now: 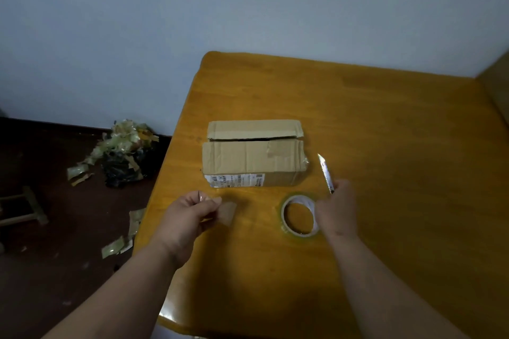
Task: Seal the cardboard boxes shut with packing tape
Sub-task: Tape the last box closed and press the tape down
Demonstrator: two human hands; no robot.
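Observation:
A brown cardboard box (pixel 253 155) lies on the wooden table (pixel 385 146), its two top flaps nearly closed with a dark gap between them and a white label on its near side. In front of the box, my left hand (pixel 190 217) pinches a short strip of clear tape (pixel 227 213) above the table. A roll of clear packing tape (pixel 299 215) lies flat to the right of that hand. My right hand (pixel 337 208) grips a utility knife (pixel 325 172), blade pointing away, and hangs just right of the roll.
On the dark floor to the left sits a pile of used tape and a black bag (pixel 124 154), with loose tape scraps (pixel 118 246) nearer the table. A wooden stool (pixel 24 209) stands at the far left. A pale wall runs behind the table.

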